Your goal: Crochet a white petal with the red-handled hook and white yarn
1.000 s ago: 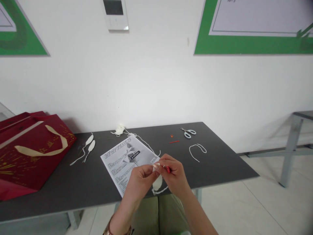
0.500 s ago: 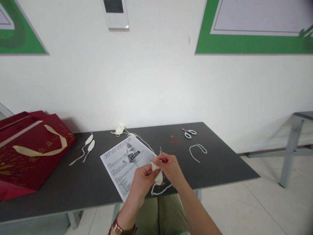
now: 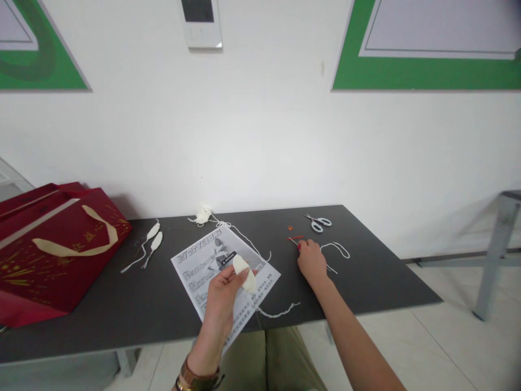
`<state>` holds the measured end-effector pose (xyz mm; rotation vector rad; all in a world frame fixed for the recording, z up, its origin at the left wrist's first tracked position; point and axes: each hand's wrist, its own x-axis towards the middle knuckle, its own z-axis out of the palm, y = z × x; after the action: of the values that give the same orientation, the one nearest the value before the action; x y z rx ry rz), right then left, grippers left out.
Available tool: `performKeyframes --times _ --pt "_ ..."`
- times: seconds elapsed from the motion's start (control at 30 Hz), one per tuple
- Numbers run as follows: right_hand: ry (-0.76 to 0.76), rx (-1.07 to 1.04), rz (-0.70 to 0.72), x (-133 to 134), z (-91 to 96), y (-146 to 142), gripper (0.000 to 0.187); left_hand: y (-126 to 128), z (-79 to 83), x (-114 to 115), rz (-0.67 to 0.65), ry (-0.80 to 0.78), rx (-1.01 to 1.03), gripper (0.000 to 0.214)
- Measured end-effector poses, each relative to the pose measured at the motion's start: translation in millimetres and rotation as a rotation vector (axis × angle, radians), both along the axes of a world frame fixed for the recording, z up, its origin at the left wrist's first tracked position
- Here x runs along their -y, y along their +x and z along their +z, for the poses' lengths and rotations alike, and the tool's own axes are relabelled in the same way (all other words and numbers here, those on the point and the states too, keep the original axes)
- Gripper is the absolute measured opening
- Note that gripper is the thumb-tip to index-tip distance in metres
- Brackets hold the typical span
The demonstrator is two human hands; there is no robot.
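Observation:
My left hand (image 3: 223, 290) pinches a white crocheted petal (image 3: 245, 274) between thumb and fingers, above the printed sheet. From the petal's lower end a yarn tail (image 3: 279, 314) trails to the right over the dark table. My right hand (image 3: 312, 263) rests low at the table on the right, its fingers closed around a crochet hook (image 3: 293, 240). Only the hook's thin metal shaft and a bit of red show. Just beyond the fingertips lies a red plastic needle (image 3: 296, 237), with a small orange stitch marker (image 3: 290, 228) behind it.
Grey-handled scissors (image 3: 318, 223) and a loose piece of yarn (image 3: 341, 248) lie on the right. The pattern sheet (image 3: 203, 271) is in the middle, a white yarn bundle (image 3: 202, 215) behind it. Two finished petals (image 3: 156, 240) and a red gift bag (image 3: 61, 255) are left.
My right hand has left the petal and moved right with the hook, down to the table by the red needle. My left hand has moved slightly left, still holding the petal.

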<state>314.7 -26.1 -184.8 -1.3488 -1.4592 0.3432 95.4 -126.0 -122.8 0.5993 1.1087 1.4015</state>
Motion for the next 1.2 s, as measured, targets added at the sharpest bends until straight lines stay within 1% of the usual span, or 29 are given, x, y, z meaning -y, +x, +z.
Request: performKeyframes --times 0.07,0.1,0.13,0.23,0.27,0.3,0.33,0.37,0.4,0.47,0.57,0.67,0.73,0.8,0.9,1.03,1.1,1.2 --pt "0.004 0.011 0.0 4.8 7.9 -3.0 0.008 1.1 2.6 1.8 0.036 0.012 -0.01 0.03" --pt "0.005 0.012 0.005 10.2 13.9 -6.5 0.005 1.8 4.0 3.0 0.048 0.016 -0.021 0.03" --pt "0.004 0.011 0.018 18.1 20.9 -11.8 0.005 2.6 5.2 4.3 0.06 0.024 -0.037 0.029" --pt "-0.028 -0.002 0.114 56.2 44.2 -38.1 0.013 4.6 6.7 7.9 0.072 0.06 -0.106 0.028" --pt "-0.053 -0.007 0.18 71.8 51.2 -49.3 0.015 4.9 6.5 8.7 0.07 0.073 -0.129 0.029" --pt "-0.106 -0.029 0.291 86.9 56.9 -60.6 0.018 5.0 6.0 9.5 0.071 0.082 -0.146 0.029" --pt "-0.224 -0.141 0.467 100.6 61.2 -71.2 0.021 5.1 5.3 10.2 0.075 0.089 -0.155 0.029" --pt "-0.324 -0.234 0.585 112.0 63.8 -80.6 0.022 5.1 4.6 11.0 0.078 0.094 -0.16 0.029" --pt "-0.391 -0.308 0.632 120.6 64.7 -88.2 0.023 5.3 3.8 12.0 0.081 0.096 -0.158 0.028" --pt "-0.476 -0.475 0.622 129.7 62.8 -97.3 0.027 6.2 2.2 14.4 0.073 0.093 -0.14 0.026" --pt "-0.517 -0.604 0.573 132.6 57.5 -100.3 0.033 9.2 -1.0 18.6 0.033 0.085 -0.094 0.024" --pt "-0.5 -0.591 0.534 136.0 56.5 -100.8 0.034 13.3 -4.8 21.1 0.015 0.063 -0.059 0.024" --pt "-0.476 -0.566 0.503 139.5 57.3 -103.1 0.033 16.4 -6.1 22.0 0.035 0.052 -0.058 0.023" --pt "-0.456 -0.544 0.468 142.1 57.3 -106.4 0.032 19.6 -6.0 23.2 0.07 0.048 -0.053 0.022" --pt "-0.419 -0.493 0.427 143.8 54.3 -110.4 0.032 24.0 -3.8 26.6 0.069 0.02 0.007 0.021" --pt "-0.409 -0.475 0.445 146.3 48.6 -111.5 0.029 28.2 -0.8 32.6 0.048 -0.01 0.117 0.021" --pt "-0.413 -0.48 0.446 148.5 46.5 -111.5 0.029 30.5 0.3 35.4 0.063 -0.018 0.135 0.022" --pt "-0.395 -0.469 0.413 151.7 44.9 -112.7 0.029 34.8 0.7 39.1 0.109 -0.048 0.155 0.024"
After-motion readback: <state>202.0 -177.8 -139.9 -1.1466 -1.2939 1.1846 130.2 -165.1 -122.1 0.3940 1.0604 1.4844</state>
